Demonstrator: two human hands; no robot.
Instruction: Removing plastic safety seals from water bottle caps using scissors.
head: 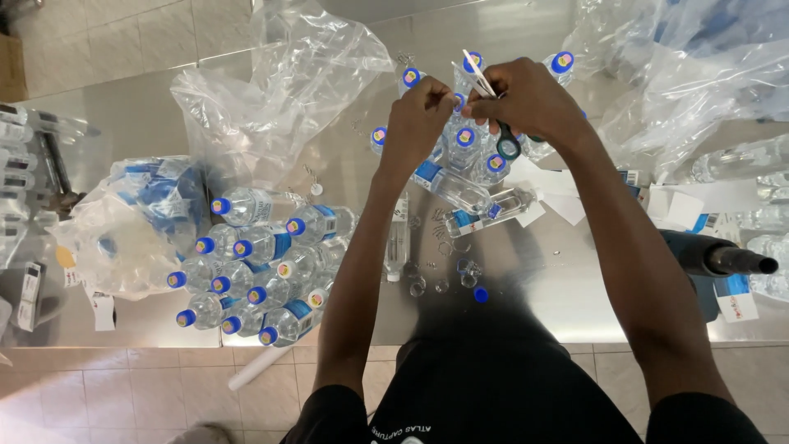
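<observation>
My left hand (421,115) and my right hand (526,99) meet above a cluster of upright small water bottles (470,144) with blue caps. Scissors with green-black handles (507,145) hang from my right hand, blades pointing up. A small white strip (474,72) sticks out between the fingertips of both hands. Below my hands two bottles (460,191) lie on their sides on the steel table (567,304).
A pile of lying blue-capped bottles (263,279) fills the table's left part, beside crumpled clear plastic wrap (271,90). More plastic (690,74) is at the back right. A heat gun (715,259) lies at the right. A loose blue cap (481,293) and small clear pieces lie near the front edge.
</observation>
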